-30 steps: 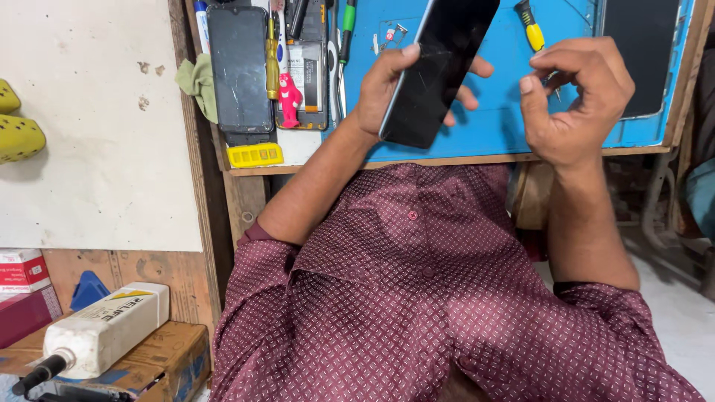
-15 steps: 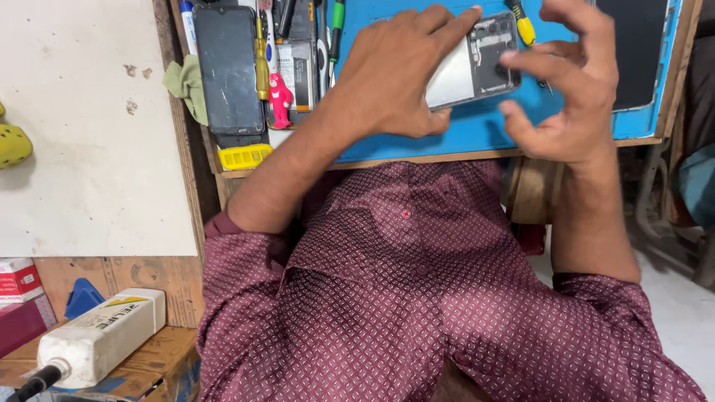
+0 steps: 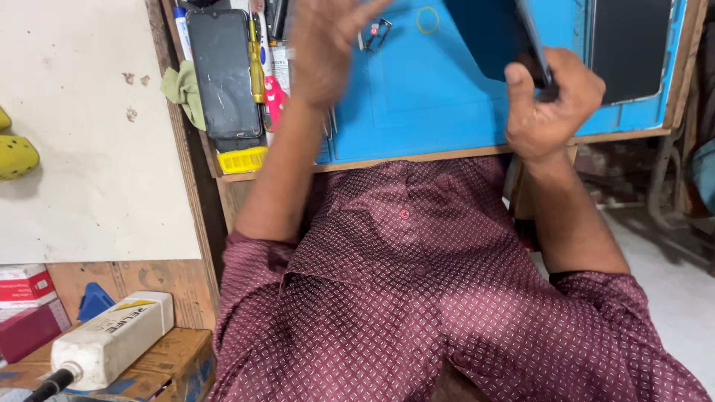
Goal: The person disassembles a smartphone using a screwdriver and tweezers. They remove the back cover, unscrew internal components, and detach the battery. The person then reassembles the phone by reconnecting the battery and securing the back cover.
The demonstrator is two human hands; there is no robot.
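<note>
A small workshop corner seen from above: a wooden bench edge [image 3: 462,155] runs across the upper part of the view, and a pale floor shows at the lower right. Nearest the camera is the person's maroon patterned shirt [image 3: 417,298], filling the lower middle. At the lower left a cardboard box [image 3: 175,365] carries a white plastic bottle [image 3: 115,339] lying on its side, its dark nozzle pointing toward the bottom corner; what is inside the box cannot be seen. Just beyond it sit a small blue piece and a red and white carton [image 3: 26,286] against a wooden panel. Farther up, a white board [image 3: 82,149] covers the left side, with a yellow object [image 3: 15,152] at its left edge. On the bench a blue work mat [image 3: 424,97] lies under both arms. The right hand [image 3: 555,104] is closed around the lower end of a dark phone [image 3: 514,37], thumb pressed against its near side, holding it tilted up on edge above the mat. The left hand [image 3: 324,45] hovers over the mat with fingers spread and holds nothing; it is blurred. Left of the mat, a second dark phone [image 3: 223,71] lies flat beside a green cloth [image 3: 182,89], a yellow screwdriver [image 3: 255,63], a red tool [image 3: 274,100] and a small yellow block [image 3: 240,159]. At the far right a black screen panel [image 3: 629,48] rests on the mat.
</note>
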